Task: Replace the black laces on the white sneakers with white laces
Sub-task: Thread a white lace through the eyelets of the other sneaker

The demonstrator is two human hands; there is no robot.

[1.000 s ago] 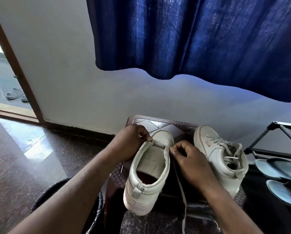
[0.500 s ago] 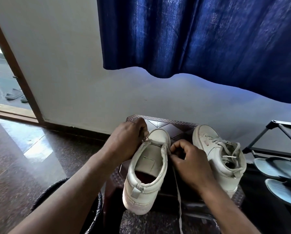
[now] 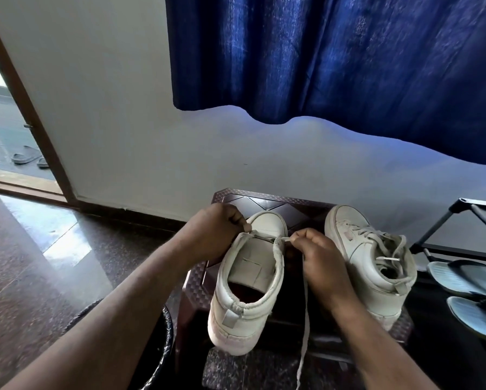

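Nearest, at lower left, ribbed rim of a round black bin (image 3: 167, 333) beside the left forearm. Down the centre, loose tail of a flat white shoelace (image 3: 306, 319), hanging past the front edge of a dark brown, diamond-patterned plastic table (image 3: 264, 197). On the table's near left part, heel toward the viewer at the front edge, an off-white high-top leather sneaker (image 3: 244, 294) with open tongue, threaded only across the lowest eyelets near the toe. At that crossing, left hand (image 3: 212, 233) with fingers curled, thumb and forefinger pinching the lace at the left eyelet row. Opposite, right hand (image 3: 322, 258) with fingers likewise curled, pinching the same lace just outside the right eyelet row, above the hanging tail. Just right of the right hand, on the same table, a second off-white high-top sneaker (image 3: 368, 266), laced in white, toe pointing away. Further right, a black metal-framed shoe rack (image 3: 461, 205) holding pale blue-grey sandals (image 3: 461, 278). To the left, polished dark speckled stone floor (image 3: 25, 263). Behind, plain white wall (image 3: 109, 108) with a deep blue pleated curtain (image 3: 320, 66) hanging over it. At far left, a brown wooden door frame (image 3: 19, 88), with dark slippers (image 3: 27, 158) beyond the threshold.
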